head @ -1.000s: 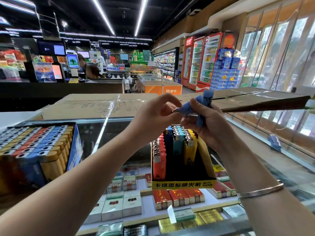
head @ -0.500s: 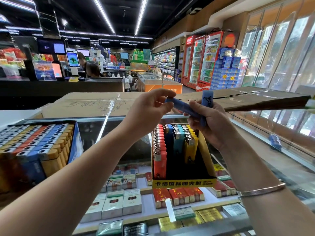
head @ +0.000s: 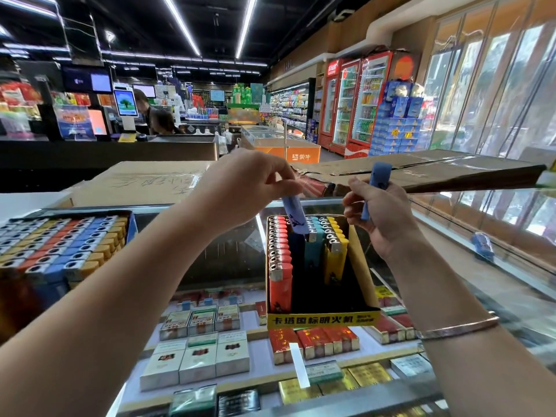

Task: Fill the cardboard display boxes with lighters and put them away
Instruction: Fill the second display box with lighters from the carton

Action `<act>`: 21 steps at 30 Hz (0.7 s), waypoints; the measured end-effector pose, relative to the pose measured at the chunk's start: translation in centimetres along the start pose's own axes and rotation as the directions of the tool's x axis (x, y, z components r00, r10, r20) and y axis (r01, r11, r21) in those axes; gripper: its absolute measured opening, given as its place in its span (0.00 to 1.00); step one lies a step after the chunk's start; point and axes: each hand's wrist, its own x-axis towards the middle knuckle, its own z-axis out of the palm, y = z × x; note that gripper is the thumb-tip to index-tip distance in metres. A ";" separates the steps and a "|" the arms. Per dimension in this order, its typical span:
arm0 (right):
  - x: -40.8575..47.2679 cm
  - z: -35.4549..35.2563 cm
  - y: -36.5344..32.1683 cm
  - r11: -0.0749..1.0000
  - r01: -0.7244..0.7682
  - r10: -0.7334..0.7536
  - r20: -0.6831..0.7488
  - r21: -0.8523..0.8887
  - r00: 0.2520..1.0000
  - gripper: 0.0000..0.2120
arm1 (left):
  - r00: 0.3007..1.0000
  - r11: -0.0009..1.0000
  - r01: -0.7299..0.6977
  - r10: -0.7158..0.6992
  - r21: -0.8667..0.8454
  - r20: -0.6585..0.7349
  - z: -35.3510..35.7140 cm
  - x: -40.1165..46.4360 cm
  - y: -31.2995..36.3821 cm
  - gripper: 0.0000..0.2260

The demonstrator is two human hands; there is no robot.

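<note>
Our left hand point(head: 243, 188) pinches a blue lighter point(head: 295, 216) by its top end and holds it tilted, its lower end just entering the blue row of the cardboard display box point(head: 323, 317) that stands on the glass worktop point(head: 222, 254). Our right hand point(head: 380, 218) has its grip curled round a second blue lighter point(head: 374, 188), held upright just right of the box's far end. The box is only partly filled: the red row point(head: 278, 251) runs its whole length, while the teal and yellow rows stop short of the near end. We judge the main risk to be the tilt: entering slantwise, the lighter could catch on a neighbour's metal cap and jam, or knock over the loose-standing teal and yellow ones. A filled tray of lighters point(head: 60, 245) sits well apart at the left.
</note>
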 end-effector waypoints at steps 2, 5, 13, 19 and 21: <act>0.0 0.0 0.0 1.000 0.001 -0.001 -0.004 -0.001 1.000 0.07 | 0.997 0.993 -0.052 0.059 0.110 -0.056 0.2 0.0 0.1 0.11; 0.0 0.1 0.1 1.000 0.006 -0.006 -0.006 -0.010 1.000 0.08 | 0.996 0.989 -0.079 0.084 0.124 -0.036 0.6 0.2 0.2 0.11; 0.0 0.2 0.3 0.999 0.014 -0.014 -0.010 -0.043 1.000 0.07 | 0.999 0.995 -0.031 0.032 0.095 -0.002 2.8 -0.1 0.5 0.07; -0.1 0.2 0.3 0.998 0.014 -0.015 -0.011 -0.061 1.000 0.07 | 0.994 0.997 -0.015 0.008 0.069 0.108 3.4 -0.4 0.4 0.06; -0.1 0.3 0.3 0.998 0.012 -0.013 -0.010 -0.067 1.000 0.07 | 0.995 0.992 -0.017 0.005 0.121 0.102 3.7 -0.5 0.5 0.06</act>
